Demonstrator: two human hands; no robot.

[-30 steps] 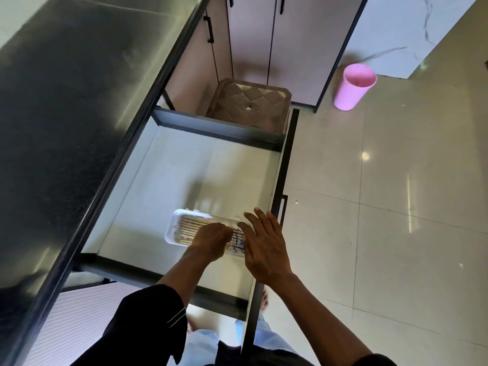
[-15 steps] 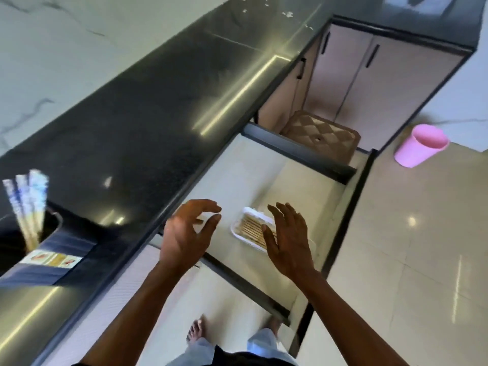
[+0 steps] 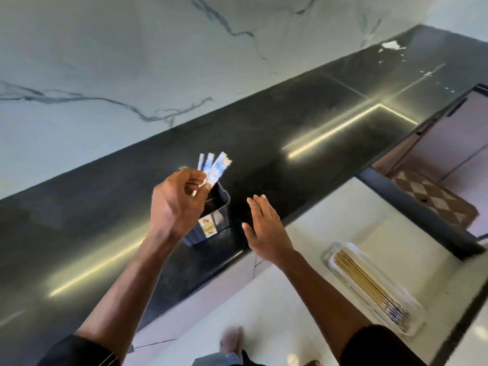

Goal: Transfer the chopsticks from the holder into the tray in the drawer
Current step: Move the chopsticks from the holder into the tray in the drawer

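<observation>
Left hand pinches the chopsticks standing in the holder; right hand hovers beside it, fingers straight and empty.

The pinch sits high on the fanned-out tops, so one stick may slip free on the lift, or the light holder on the counter may tip, since nothing steadies it. Three patterned tops show in the pinch, with one holder and one tray, near right in the open drawer; its many sticks are too blurred to count.
</observation>
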